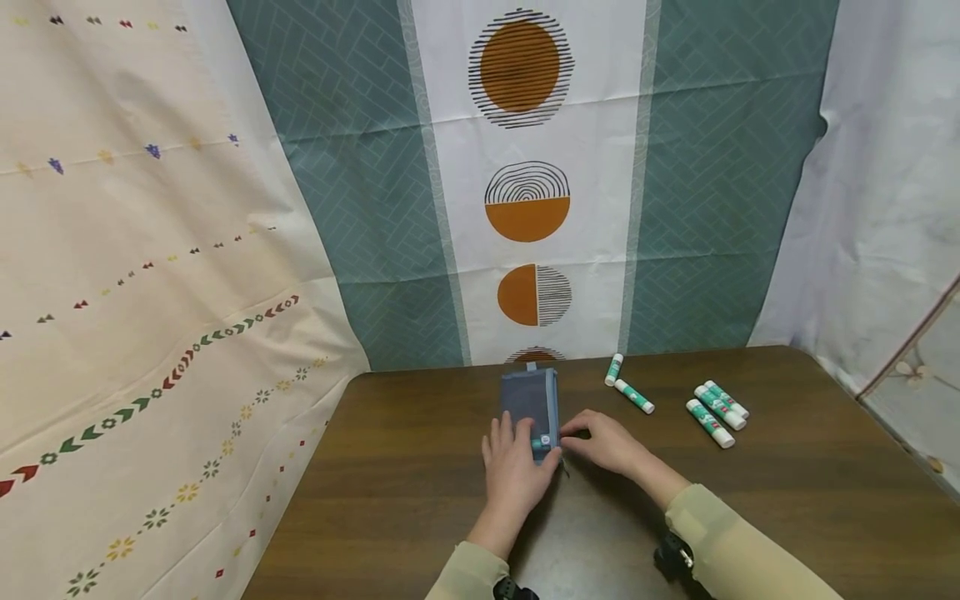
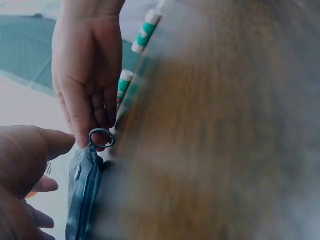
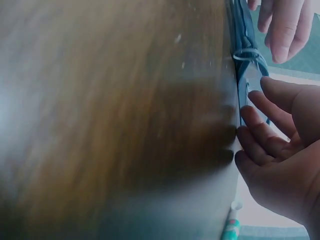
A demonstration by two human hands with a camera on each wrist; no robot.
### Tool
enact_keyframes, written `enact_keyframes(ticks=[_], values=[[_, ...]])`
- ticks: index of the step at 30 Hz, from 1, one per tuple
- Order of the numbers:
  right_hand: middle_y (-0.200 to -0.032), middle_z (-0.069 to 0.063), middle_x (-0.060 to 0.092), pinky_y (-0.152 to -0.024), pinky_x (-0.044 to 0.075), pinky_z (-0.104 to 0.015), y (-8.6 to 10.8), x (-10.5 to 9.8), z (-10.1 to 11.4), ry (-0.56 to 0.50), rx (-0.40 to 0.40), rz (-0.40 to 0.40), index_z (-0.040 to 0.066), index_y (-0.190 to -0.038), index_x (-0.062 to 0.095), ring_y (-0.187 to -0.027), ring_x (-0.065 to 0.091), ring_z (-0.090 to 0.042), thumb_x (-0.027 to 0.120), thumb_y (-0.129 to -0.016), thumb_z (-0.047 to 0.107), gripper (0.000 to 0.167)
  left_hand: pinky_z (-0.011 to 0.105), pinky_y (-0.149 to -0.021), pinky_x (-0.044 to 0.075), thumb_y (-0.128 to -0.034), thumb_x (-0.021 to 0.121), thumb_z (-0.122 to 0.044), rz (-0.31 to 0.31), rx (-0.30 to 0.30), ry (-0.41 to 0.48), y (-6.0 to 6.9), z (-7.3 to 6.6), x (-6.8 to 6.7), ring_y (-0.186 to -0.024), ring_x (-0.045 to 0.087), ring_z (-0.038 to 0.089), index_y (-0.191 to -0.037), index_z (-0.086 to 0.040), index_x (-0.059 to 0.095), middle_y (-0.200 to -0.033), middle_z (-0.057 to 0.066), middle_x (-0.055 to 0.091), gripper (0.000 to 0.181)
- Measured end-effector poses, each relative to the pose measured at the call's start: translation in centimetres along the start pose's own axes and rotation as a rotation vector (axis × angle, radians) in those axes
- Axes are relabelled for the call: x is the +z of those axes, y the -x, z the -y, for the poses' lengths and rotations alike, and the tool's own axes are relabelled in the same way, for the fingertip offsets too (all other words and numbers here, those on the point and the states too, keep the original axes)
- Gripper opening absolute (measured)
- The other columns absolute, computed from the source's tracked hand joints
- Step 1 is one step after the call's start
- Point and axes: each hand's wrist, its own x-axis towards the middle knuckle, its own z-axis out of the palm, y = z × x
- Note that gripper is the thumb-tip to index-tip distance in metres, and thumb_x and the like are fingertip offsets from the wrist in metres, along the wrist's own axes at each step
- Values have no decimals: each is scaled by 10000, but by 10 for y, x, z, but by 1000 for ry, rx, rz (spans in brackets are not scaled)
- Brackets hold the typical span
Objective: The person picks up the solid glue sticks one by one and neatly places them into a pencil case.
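A dark blue zip pouch [image 1: 528, 396] with a see-through front lies flat near the table's back edge. A green and white tube shows through its near end. My left hand [image 1: 512, 471] rests on the pouch's near left part, fingers spread and thumb toward the near right corner. At the right edge, along the zip, my right hand [image 1: 603, 443] pinches the pouch's side between thumb and index finger; the exact grip is small and partly hidden. A metal ring [image 2: 102, 138] stands out at the pouch's near corner, close to the right fingers [image 3: 255, 117].
Two green and white tubes, one of them a tube [image 1: 634, 397] lying slantwise, lie right of the pouch. Several more, including a tube [image 1: 710, 423], lie farther right. The brown wooden table [image 1: 390, 475] ends at a patterned curtain [image 1: 375, 208] behind.
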Motion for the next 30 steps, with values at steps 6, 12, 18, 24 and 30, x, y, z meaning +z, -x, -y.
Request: enact_keyframes(ticks=[6, 12, 18, 24, 30], values=[[-1167, -47, 752, -1000, 580, -571, 8, -12, -9, 91, 20, -64, 73, -1219, 815, -1142, 716, -326, 773, -1040, 191, 218, 808, -1222, 216, -969, 818, -518, 45, -31, -39, -1, -6, 5, -1607, 276, 548, -1458, -79, 619, -1705, 319, 371, 686], [-1254, -126, 745, -1032, 552, -626, 13, -29, -21, 183, 20, -130, 42, -1256, 792, -1224, 691, -409, 776, -1040, 211, 275, 818, -1221, 194, -969, 807, -533, 66, -59, -38, -6, -6, 11, -1617, 266, 535, -1579, -84, 537, -1715, 306, 366, 804], [-1373, -236, 690, -1052, 507, -691, 18, -45, -32, 268, 39, -189, 18, -1296, 767, -1346, 591, -514, 764, -1048, 231, 326, 813, -1225, 192, -975, 804, -500, 56, -62, -39, -9, -5, 12, -1609, 280, 541, -1614, -109, 519, -1709, 296, 385, 802], [-1419, -291, 641, -1018, 523, -693, 22, -58, -43, 334, 86, -224, -27, -1366, 717, -1342, 574, -535, 761, -1051, 263, 430, 801, -1222, 224, -975, 807, -434, 19, -48, -42, -9, -4, 12, -1588, 319, 553, -1536, -88, 577, -1680, 302, 427, 698], [-1435, -344, 610, -1001, 516, -719, 26, -65, -51, 365, 118, -254, -88, -1403, 658, -1335, 559, -570, 782, -1031, 258, 524, 781, -1240, 213, -965, 795, -353, 2, -66, 29, -4, -2, 12, -1591, 324, 539, -1512, -68, 590, -1673, 289, 447, 649]])
